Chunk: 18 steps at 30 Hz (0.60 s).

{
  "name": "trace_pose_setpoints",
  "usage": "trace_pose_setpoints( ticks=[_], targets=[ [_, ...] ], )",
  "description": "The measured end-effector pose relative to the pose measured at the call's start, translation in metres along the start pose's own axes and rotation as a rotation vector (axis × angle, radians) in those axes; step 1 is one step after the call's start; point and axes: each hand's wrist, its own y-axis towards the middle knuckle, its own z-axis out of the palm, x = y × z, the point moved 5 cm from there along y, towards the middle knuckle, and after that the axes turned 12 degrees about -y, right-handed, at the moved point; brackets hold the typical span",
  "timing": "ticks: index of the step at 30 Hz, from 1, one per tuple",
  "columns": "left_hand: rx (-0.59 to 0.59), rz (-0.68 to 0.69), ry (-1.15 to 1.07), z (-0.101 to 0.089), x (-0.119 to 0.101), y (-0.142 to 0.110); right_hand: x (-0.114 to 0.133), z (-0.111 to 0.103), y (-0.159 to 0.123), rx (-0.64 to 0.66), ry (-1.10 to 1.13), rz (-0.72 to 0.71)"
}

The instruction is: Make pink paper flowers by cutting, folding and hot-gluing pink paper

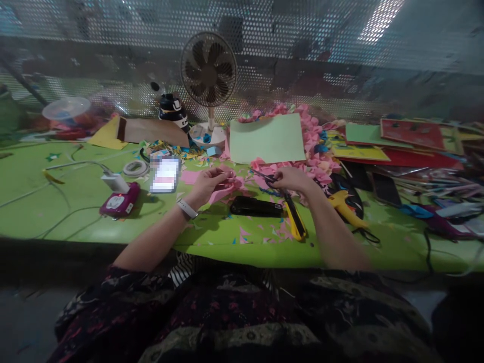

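Observation:
Pink paper (226, 190) is pinched between the fingers of my left hand (209, 184), its folds hanging below the fingertips. My right hand (291, 180) is closed round the handles of a pair of scissors (263, 175), whose blades point left toward the paper. Below the hands a black stapler (257, 206) lies on the green table (212, 237). A yellow and black box cutter (295, 219) rests beside it, under my right hand. Behind them spreads a heap of pink paper pieces (310, 136), with a pale green sheet (266, 138) leaning on it.
A lit phone (165, 174), a tape roll (135, 168) and a purple power socket (120, 200) with cables lie at left. A fan (209, 70) and a dark bottle (173, 112) stand behind. At right are a yellow glue gun (348, 207) and another phone (383, 189).

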Motion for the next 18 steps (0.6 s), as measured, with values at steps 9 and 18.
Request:
trace_pose_setpoints(
  ticks=[9, 18],
  targets=[
    [0.019, 0.04, 0.057, 0.002, -0.006, -0.001, -0.014, -0.004, -0.01, -0.107, 0.746, -0.05],
    [-0.002, 0.072, 0.049, -0.002, -0.006, -0.002, 0.036, -0.011, -0.03, 0.041, 0.954, -0.255]
  ],
)
